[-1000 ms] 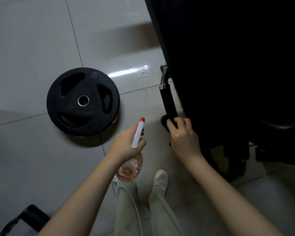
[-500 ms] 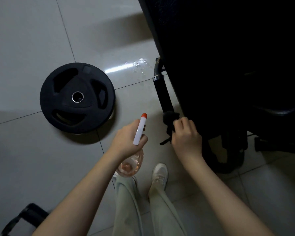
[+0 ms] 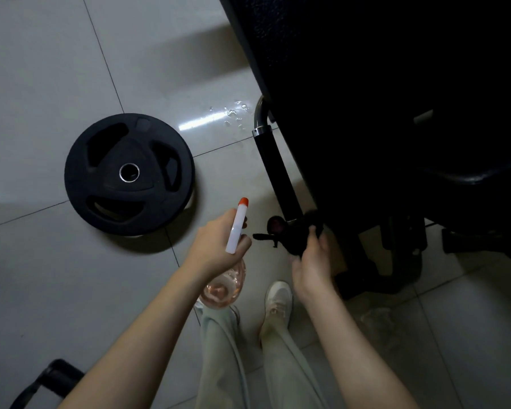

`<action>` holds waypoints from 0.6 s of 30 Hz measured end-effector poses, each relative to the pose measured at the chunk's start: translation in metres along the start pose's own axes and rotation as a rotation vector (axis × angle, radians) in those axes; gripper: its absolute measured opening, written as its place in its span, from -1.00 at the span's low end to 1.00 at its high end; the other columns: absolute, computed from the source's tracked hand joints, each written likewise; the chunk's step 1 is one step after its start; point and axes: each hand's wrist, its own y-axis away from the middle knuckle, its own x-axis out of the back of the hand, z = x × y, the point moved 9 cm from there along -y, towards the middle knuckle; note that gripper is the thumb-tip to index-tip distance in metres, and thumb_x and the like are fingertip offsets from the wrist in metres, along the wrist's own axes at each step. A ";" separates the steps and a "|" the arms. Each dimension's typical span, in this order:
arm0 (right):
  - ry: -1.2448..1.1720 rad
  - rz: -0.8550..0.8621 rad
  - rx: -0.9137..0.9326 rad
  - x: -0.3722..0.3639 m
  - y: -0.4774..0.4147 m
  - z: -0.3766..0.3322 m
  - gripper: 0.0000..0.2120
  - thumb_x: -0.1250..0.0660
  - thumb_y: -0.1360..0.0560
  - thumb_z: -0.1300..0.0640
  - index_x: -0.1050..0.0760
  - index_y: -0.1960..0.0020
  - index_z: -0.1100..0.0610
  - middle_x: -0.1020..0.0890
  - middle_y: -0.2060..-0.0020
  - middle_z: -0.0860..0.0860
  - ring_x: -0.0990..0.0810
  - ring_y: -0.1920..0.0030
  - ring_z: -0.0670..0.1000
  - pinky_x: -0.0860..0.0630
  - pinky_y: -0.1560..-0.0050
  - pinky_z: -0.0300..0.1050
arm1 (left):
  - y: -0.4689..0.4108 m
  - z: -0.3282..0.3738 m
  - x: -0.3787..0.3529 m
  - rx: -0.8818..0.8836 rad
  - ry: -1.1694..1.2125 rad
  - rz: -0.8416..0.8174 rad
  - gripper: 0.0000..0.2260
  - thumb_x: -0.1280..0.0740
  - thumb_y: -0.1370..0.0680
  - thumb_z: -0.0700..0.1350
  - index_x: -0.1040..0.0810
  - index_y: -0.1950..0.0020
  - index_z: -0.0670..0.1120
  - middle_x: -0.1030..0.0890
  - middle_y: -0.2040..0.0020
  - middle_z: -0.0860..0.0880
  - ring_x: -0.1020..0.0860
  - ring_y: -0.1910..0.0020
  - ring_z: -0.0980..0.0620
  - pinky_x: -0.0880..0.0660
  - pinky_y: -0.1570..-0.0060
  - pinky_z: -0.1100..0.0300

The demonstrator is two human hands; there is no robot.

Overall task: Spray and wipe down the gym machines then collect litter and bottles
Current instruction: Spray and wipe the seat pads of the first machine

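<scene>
Grey glossy floor tiles spread under you, and on them to your left a black weight plate lies flat, well apart from both hands. A scatter of water drops sits on the tile just beside the top bend of the machine's handle. The big black machine fills the upper right and hides the floor behind it; its dark frame low down is hard to make out. A black looped thing pokes in at the bottom left corner, and you cannot tell what it is. Your pale shoe stands below the hands. Your left hand is wrapped round the neck of the spray bottle, near the handle's lower end but apart from it. The bottle's round clear belly, below the hand, holds pinkish liquid. Your right hand has its fingers curled round a black cloth, bunched against the lower end of the handle. That handle is a straight tube in matt black grip, with a bright metal collar and a curved metal bend on top. The bottle's head is smooth white plastic with an orange tip. The plate is dull black, with three cut-out grips and a shiny metal ring in its middle.
</scene>
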 end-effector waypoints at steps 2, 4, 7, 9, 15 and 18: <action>-0.144 -0.035 -0.060 -0.011 -0.007 0.006 -0.57 -0.05 -0.65 0.06 -0.17 -0.50 0.10 -0.41 -0.35 0.12 -0.44 -0.29 0.10 -0.45 -0.02 -0.23 | 0.002 0.002 -0.001 0.004 -0.003 -0.004 -0.80 -0.27 -0.47 -0.09 -0.48 -0.05 -0.12 -0.57 0.20 -0.03 -0.53 0.27 -0.07 -0.48 0.21 0.01; -0.243 -0.089 -0.088 -0.024 -0.014 0.007 -0.63 -0.05 -0.65 0.07 -0.29 -0.41 0.17 -0.49 -0.24 0.17 -0.54 -0.10 0.06 -0.46 0.07 -0.23 | 0.003 0.003 -0.001 0.006 0.007 -0.002 -0.71 -0.20 -0.40 -0.02 -0.48 -0.06 -0.11 -0.58 0.17 -0.02 -0.54 0.25 -0.07 -0.49 0.21 0.02; -0.259 -0.154 -0.104 -0.031 -0.017 0.006 -0.74 -0.07 -0.64 0.09 -0.42 -0.21 0.19 -0.59 0.00 0.14 -0.58 0.09 0.03 -0.48 0.08 -0.20 | 0.003 0.004 -0.003 0.009 0.012 -0.008 -0.67 -0.18 -0.36 -0.02 -0.48 -0.06 -0.10 -0.58 0.17 -0.02 -0.53 0.27 -0.06 -0.50 0.22 0.02; -0.286 -0.164 -0.145 -0.029 -0.015 0.010 -0.74 -0.08 -0.64 0.09 -0.41 -0.20 0.20 -0.62 0.04 0.16 -0.63 0.11 0.06 -0.55 0.06 -0.15 | 0.002 0.003 -0.005 0.010 0.013 -0.010 -0.68 -0.19 -0.36 -0.01 -0.48 -0.05 -0.11 -0.56 0.22 -0.02 -0.52 0.29 -0.07 -0.49 0.24 0.01; -0.473 -0.226 -0.371 -0.046 -0.003 0.030 -0.59 -0.17 -0.57 -0.07 -0.46 -0.17 0.27 -0.58 0.08 0.22 -0.64 0.29 0.08 -0.60 0.37 -0.23 | 0.003 -0.003 -0.005 0.017 -0.003 -0.005 -0.80 -0.30 -0.47 -0.14 -0.49 -0.08 -0.11 -0.56 0.18 0.03 -0.51 0.26 -0.02 -0.37 0.29 0.17; -0.519 -0.199 -0.393 -0.044 -0.008 0.032 -0.59 -0.19 -0.56 -0.07 -0.44 -0.14 0.28 -0.56 0.23 0.16 -0.58 0.43 -0.01 -0.52 0.48 -0.30 | 0.005 -0.008 -0.001 0.022 0.003 -0.002 -0.80 -0.31 -0.47 -0.14 -0.49 -0.08 -0.10 -0.56 0.17 0.04 -0.52 0.24 -0.02 -0.39 0.28 0.15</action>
